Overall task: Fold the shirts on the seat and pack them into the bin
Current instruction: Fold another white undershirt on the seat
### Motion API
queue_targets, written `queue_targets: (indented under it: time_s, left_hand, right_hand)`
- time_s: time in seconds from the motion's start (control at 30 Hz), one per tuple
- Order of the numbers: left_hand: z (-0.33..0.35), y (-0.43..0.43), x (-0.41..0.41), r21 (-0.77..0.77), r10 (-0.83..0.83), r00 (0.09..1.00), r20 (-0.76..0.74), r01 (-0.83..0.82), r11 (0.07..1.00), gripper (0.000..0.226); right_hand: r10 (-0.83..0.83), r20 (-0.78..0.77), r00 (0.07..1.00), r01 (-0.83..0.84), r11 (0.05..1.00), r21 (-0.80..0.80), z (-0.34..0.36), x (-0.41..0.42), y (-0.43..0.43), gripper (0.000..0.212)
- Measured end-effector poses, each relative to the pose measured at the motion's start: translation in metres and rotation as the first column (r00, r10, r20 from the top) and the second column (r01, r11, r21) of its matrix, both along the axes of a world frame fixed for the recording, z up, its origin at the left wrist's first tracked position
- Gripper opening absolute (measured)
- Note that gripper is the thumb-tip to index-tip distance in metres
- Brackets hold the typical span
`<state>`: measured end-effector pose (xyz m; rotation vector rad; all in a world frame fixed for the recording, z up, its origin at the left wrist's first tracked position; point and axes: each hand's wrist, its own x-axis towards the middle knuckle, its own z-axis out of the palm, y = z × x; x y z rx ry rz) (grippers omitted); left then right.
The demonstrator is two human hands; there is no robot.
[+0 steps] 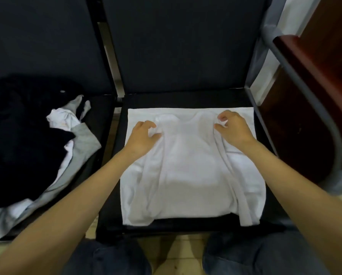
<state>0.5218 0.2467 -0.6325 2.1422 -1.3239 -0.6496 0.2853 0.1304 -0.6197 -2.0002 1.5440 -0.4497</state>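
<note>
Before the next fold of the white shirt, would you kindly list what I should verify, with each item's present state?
1. Left hand pinches the white shirt at one shoulder: ok.
2. Right hand pinches the other shoulder: ok.
3. Shirt lies smooth, without creases: not ok, folds run down both sides.
4. Pile of clothes on the neighbouring seat lies apart from the shirt: ok.
5. Bin within reach: cannot tell, none in view.
</note>
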Motion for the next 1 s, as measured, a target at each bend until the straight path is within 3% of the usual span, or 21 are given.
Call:
queue_targets:
  time_s: [0.17, 0.3, 0.37, 0.43, 0.53, 0.63, 0.77, 0.87, 0.93, 1.0]
  left_hand:
    - [0.014, 0.127, -0.027, -0.011, -0.056, 0.998, -0.024, 0.056, 0.998, 0.034]
    - [0.0, 0.199, -0.044, 0.093, -0.13, 0.988, 0.087, 0.122, 0.988, 0.064]
    - [-0.011, 0.213, -0.046, 0.067, -0.169, 0.965, 0.201, 0.159, 0.985, 0.063]
    - [-0.016, 0.218, -0.045, -0.006, -0.19, 0.943, 0.274, 0.199, 0.98, 0.058]
    - [-0.02, 0.218, -0.04, -0.09, -0.222, 0.91, 0.351, 0.269, 0.959, 0.044]
    - [-0.017, 0.219, -0.038, -0.104, -0.225, 0.912, 0.342, 0.274, 0.956, 0.027]
    - [-0.016, 0.212, -0.034, -0.076, -0.3, 0.879, 0.37, 0.35, 0.934, 0.044]
    - [-0.016, 0.206, -0.035, -0.048, -0.358, 0.845, 0.397, 0.409, 0.911, 0.034]
    - [-0.016, 0.203, -0.033, -0.082, -0.294, 0.895, 0.335, 0.338, 0.938, 0.035]
    - [-0.012, 0.201, -0.029, -0.141, -0.183, 0.966, 0.182, 0.21, 0.968, 0.034]
  right_hand:
    - [0.081, 0.056, 0.995, -0.087, 0.989, 0.123, 0.024, -0.062, 0.1, 0.017]
    - [0.196, -0.039, 0.98, -0.178, 0.945, 0.275, 0.028, -0.106, 0.154, 0.049]
    - [0.276, -0.175, 0.945, -0.215, 0.929, 0.301, 0.023, -0.119, 0.169, 0.068]
    - [0.301, -0.295, 0.907, -0.23, 0.94, 0.253, 0.012, -0.125, 0.179, 0.073]
    - [0.299, -0.412, 0.861, -0.287, 0.954, 0.091, -0.001, -0.126, 0.18, 0.061]
    - [0.334, -0.45, 0.829, -0.34, 0.938, 0.069, -0.003, -0.126, 0.18, 0.04]
    - [0.301, -0.298, 0.906, -0.301, 0.952, 0.046, -0.003, -0.127, 0.181, 0.011]
    - [0.131, -0.075, 0.989, -0.127, 0.99, 0.057, 0.001, -0.128, 0.18, 0.016]
    - [0.005, 0.094, 0.996, -0.016, 0.993, 0.118, 0.004, -0.13, 0.179, 0.021]
    - [-0.105, 0.238, 0.966, 0.056, 0.978, 0.203, 0.01, -0.13, 0.178, 0.021]
